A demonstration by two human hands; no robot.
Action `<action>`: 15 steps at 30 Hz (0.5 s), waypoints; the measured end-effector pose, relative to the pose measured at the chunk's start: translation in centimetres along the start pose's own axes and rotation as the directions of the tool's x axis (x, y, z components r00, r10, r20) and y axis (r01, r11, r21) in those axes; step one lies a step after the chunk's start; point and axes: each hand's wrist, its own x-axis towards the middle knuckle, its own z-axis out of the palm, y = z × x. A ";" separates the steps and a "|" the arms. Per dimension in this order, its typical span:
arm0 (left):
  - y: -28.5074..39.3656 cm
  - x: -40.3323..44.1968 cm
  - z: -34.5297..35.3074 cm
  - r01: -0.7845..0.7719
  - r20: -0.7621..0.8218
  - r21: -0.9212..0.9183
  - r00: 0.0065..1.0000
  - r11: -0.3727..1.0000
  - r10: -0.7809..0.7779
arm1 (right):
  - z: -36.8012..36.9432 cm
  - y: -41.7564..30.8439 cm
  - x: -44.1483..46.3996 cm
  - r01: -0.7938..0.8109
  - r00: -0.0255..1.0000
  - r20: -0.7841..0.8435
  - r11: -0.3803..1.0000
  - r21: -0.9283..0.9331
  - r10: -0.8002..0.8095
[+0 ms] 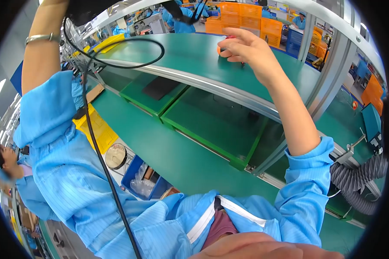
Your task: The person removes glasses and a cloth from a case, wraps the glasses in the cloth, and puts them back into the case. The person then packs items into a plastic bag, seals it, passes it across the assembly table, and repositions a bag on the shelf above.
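My right hand (248, 49) reaches over the green upper shelf (190, 49), fingers apart and slightly bent. Just behind its fingertips is a small red and orange object (220, 50), mostly covered by the fingers; its kind cannot be made out, and the hand does not appear to grip it. My left forearm (43, 60), with a metal bracelet (42, 39) at the wrist, rises to the top edge, where the hand leaves the picture beside a dark shape. A black cable (97, 146) loops over the shelf and runs down across my left sleeve.
Below the shelf are green-framed trays (212, 125) and a green worktop (160, 138). A blue bin (134, 170) with plastic bags stands near yellow sheets (98, 129). Metal posts (337, 64) and a grey hose (358, 177) are at right; a co-worker (26, 181) is at left. Orange crates (240, 17) stand beyond.
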 end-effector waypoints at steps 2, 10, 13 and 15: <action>0.3 -1.1 -1.7 0.120 0.075 0.030 0.990 0.992 -0.122 | 1.8 -0.4 -0.6 -0.029 0.999 0.044 0.999 -0.024 0.030; -0.5 -5.8 -8.8 0.089 0.161 0.099 0.982 0.991 -0.104 | 6.6 -1.8 0.4 -0.062 0.970 0.237 0.998 0.020 0.055; 0.9 -8.1 -12.0 0.103 0.237 0.209 0.959 0.972 -0.153 | 8.8 -0.2 -0.1 -0.142 0.952 0.293 0.973 0.181 0.084; 1.3 -10.3 -14.2 0.103 0.317 0.375 0.920 0.921 -0.231 | 11.0 1.6 -1.0 -0.257 0.920 0.361 0.932 0.257 0.154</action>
